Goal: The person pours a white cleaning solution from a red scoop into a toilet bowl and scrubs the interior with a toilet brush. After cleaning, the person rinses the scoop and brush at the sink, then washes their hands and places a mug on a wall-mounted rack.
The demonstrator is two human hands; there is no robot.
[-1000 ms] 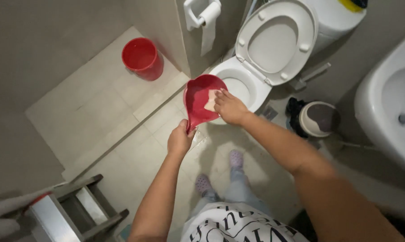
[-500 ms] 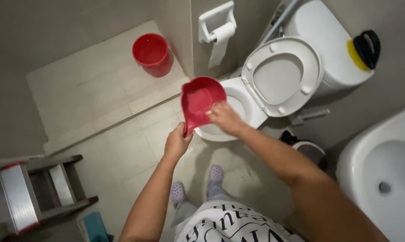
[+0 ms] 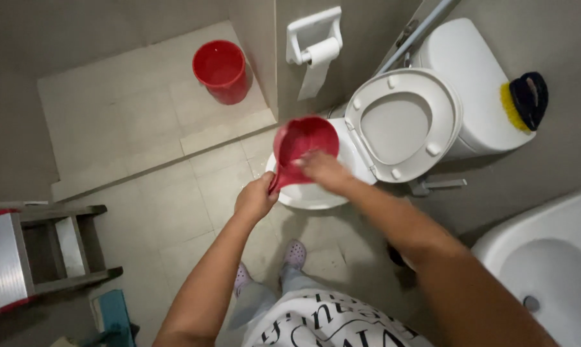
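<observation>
Left hand (image 3: 255, 198) closed in a fist round the handle of a red dipper (image 3: 303, 142), holding it tilted over the front of the white toilet bowl (image 3: 309, 193). Right hand (image 3: 322, 170) rests at the dipper's lower rim, fingers curled and blurred; cannot tell whether it holds anything or how far it is open. Dipper sits between both hands, its open side facing the camera, just left of the raised toilet seat (image 3: 399, 125).

Seat and lid stand up against the white cistern (image 3: 470, 83). On the cistern's right end lies a brush with yellow bristles and a black back (image 3: 525, 99). White paper holder with a roll (image 3: 316, 48) on the wall, one sheet hanging down. Red bucket (image 3: 221, 71) stands well apart on the lighter floor section beyond the low step. Metal step ladder (image 3: 33, 247) at the left edge, a teal thing beside it, too cut off to tell. White basin (image 3: 547, 276) at lower right. Person's shirt is white with black lettering; light clogs (image 3: 295, 252) on beige tiles.
</observation>
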